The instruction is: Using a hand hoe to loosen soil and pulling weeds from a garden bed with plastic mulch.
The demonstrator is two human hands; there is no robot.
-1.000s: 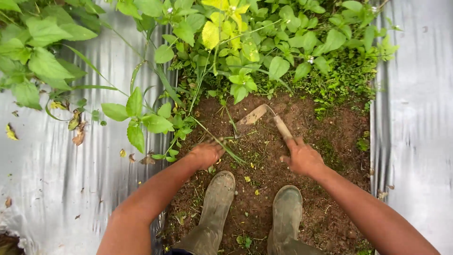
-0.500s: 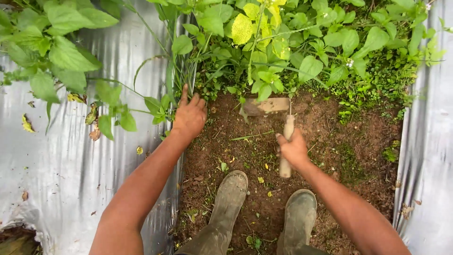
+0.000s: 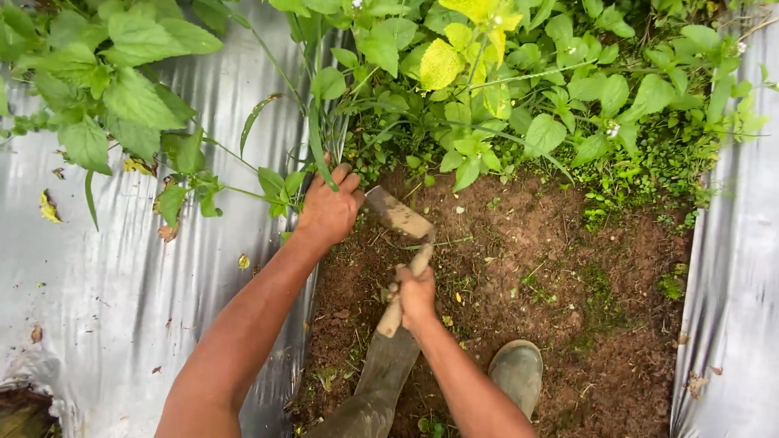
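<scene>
My left hand (image 3: pixel 329 208) is closed around a bunch of long green weed stems (image 3: pixel 315 142) at the left edge of the soil strip. Just to its right, my right hand (image 3: pixel 415 294) grips the wooden handle of a small hand hoe (image 3: pixel 398 215), whose muddy blade points toward the base of the stems. Bare brown soil (image 3: pixel 535 276) lies between the two hands and the weeds. My two muddy rubber boots (image 3: pixel 519 369) stand on the soil below.
Silver plastic mulch sheeting (image 3: pixel 114 292) covers the ground on the left, and another strip (image 3: pixel 734 268) runs down the right. Dense leafy green weeds (image 3: pixel 519 89) fill the top of the view. Dry leaves lie scattered on the left sheet.
My left hand went from flat on the soil to up-left, closing on the weed stems. My right hand swung the hoe leftward, its blade now next to the left hand.
</scene>
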